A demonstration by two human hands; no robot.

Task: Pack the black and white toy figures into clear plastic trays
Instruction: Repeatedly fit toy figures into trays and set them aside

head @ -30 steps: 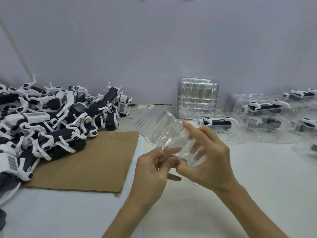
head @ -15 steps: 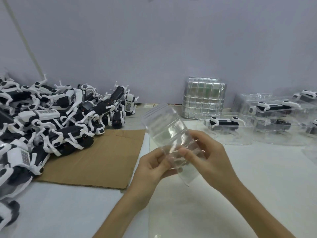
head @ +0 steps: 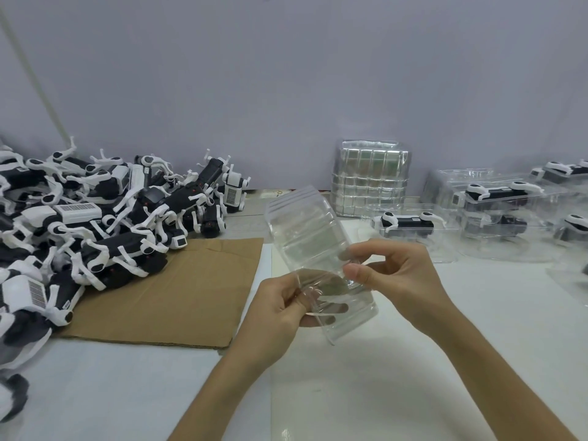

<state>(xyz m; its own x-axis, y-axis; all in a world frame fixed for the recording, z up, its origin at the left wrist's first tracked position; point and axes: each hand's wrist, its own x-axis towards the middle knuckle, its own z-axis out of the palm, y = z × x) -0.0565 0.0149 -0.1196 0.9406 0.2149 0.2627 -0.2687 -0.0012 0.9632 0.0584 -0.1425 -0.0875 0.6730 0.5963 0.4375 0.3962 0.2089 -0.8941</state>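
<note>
1. Head view, lower centre of the frame: two bare forearms rise from the bottom edge and meet above the white table point(head: 445, 361).
2. At mid-frame the left hand point(head: 280, 310) grips the near end of a clear tray point(head: 305, 230), thumb on top, fingers showing through the plastic underneath. The right hand point(head: 391, 275) pinches the tray's right edge between thumb and forefinger. Neither hand is free.
3. The tray is held off the table. Its long axis runs from the hands up and leftward, with the far end highest. That far rim shows several layered edges, so this may be a few nested trays being peeled apart; I cannot tell for sure.
4. Left of the hands, a cardboard sheet point(head: 178, 294) lies flat. The pile of toy figures point(head: 105, 224) spreads over its far-left part, well apart from the tray. The left hand is the nearer one, so fetching a figure likely falls to it while the right keeps the tray.
5. Farther back, a stack of empty trays point(head: 370, 179) stands against the wall at upper centre. The filled trays point(head: 410, 224), each holding a figure, sit in the right of the frame.
</note>
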